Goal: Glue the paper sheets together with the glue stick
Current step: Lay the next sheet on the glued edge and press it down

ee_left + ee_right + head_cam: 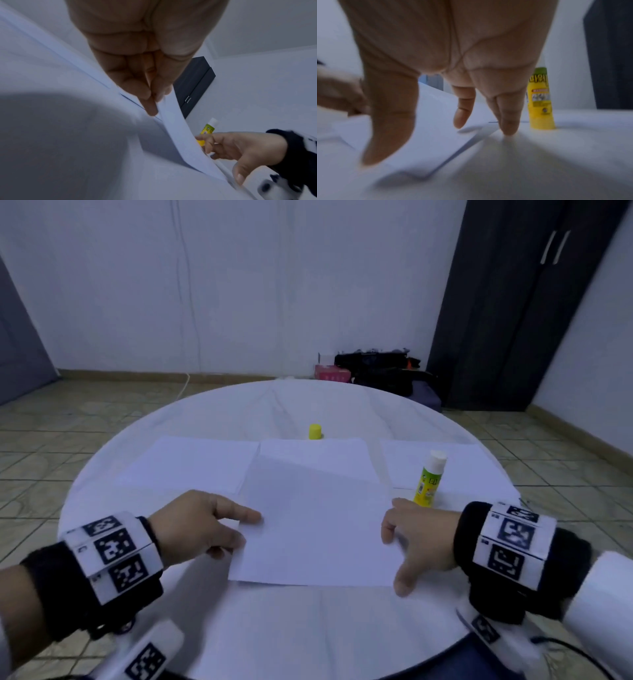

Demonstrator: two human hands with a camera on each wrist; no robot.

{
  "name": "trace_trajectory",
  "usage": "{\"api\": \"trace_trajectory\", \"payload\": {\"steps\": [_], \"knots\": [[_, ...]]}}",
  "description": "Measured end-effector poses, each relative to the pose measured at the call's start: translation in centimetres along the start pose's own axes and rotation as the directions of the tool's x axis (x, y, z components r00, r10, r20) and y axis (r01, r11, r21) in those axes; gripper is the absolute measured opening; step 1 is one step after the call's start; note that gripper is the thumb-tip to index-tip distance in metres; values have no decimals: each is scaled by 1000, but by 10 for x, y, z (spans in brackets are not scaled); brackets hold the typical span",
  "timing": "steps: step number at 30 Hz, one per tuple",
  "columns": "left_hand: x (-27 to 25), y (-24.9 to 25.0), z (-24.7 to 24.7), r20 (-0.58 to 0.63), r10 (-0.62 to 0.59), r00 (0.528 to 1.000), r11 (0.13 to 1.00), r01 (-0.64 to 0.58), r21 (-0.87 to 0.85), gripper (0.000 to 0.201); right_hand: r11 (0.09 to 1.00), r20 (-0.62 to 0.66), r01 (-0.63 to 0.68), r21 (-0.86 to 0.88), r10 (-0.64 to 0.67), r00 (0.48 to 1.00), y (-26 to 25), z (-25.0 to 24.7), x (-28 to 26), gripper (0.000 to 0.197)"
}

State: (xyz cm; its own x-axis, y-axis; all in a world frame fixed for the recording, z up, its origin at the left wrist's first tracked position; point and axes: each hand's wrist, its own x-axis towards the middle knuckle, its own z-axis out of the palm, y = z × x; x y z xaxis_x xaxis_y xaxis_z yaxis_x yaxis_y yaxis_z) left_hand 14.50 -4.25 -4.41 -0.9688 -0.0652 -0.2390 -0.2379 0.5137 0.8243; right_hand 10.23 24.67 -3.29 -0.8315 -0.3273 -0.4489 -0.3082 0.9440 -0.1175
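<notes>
On the round white tabletop [308, 628], nearest the person, a white paper sheet [315, 529] lies in the middle, held between both hands. The left hand [195, 525], at nine o'clock of the sheet, pinches its left edge between thumb and fingers; in the left wrist view that edge is lifted off the tabletop and curves upward from the pinch. The right hand [421, 546], at three o'clock, has its fingers spread and fairly straight, fingertips [508, 127] resting on the tabletop just beside the sheet's right edge, thumb pointing down toward the near right corner; it grips nothing.

Just beyond the right hand, at about one o'clock of the sheet, the glue stick [430, 477] stands upright with its white glue tip bare, its body yellow and green. It stands at the near edge of another sheet [455, 463] lying flat to the right. A third sheet [191, 463] lies flat at ten o'clock, and a further sheet [315, 453] sits under the far end of the held one.

Farther on, at twelve o'clock, the yellow cap [315, 432] stands on the tabletop just past the far edge of the papers, well apart from the glue stick
</notes>
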Motion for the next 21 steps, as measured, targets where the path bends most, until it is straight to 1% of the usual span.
{"api": "trace_trajectory", "payload": {"steps": [2,5,7,8,10,12,13,15,16,17,18,20,21], "knots": [[0,1,-10,-41,22,999,1000,-22,-12,35,981,-75,-3,196,18,997,-3,-2,1,50],[8,6,-24,-101,37,994,996,-45,-74,34,891,-141,-19,454,93,986,-7,-14,11,44],[22,9,-28,-150,34,988,993,-51,-109,33,844,-175,-33,536,149,973,-11,-22,23,41],[30,11,-27,-174,29,984,992,-50,-117,31,843,-184,-50,536,175,967,-15,-26,30,38],[52,16,-25,-210,17,977,993,-41,-111,29,871,-182,-115,478,226,957,-22,-33,51,29],[76,22,-20,-223,4,975,998,-19,-67,29,911,-179,-173,373,254,951,-31,-42,67,30],[85,27,-18,-212,1,977,1000,-4,-14,31,928,-188,-186,324,256,948,-35,-47,72,32],[98,37,-14,-144,-4,990,980,32,194,39,941,-198,-201,271,259,945,-39,-56,78,41],[102,42,-12,-97,-18,995,947,48,318,46,946,-197,-203,252,256,947,-39,-60,79,36],[104,46,-9,-57,-44,997,904,64,424,54,953,-185,-210,220,252,950,-37,-60,82,24],[108,47,-6,-28,-71,997,861,75,504,62,962,-194,-202,184,237,952,-35,-59,83,19],[117,45,1,-3,-120,993,785,97,612,80,968,-191,-216,130,238,952,-31,-54,89,32],[120,44,4,4,-138,990,754,103,649,88,962,-186,-238,131,259,948,-29,-52,93,30]]}}
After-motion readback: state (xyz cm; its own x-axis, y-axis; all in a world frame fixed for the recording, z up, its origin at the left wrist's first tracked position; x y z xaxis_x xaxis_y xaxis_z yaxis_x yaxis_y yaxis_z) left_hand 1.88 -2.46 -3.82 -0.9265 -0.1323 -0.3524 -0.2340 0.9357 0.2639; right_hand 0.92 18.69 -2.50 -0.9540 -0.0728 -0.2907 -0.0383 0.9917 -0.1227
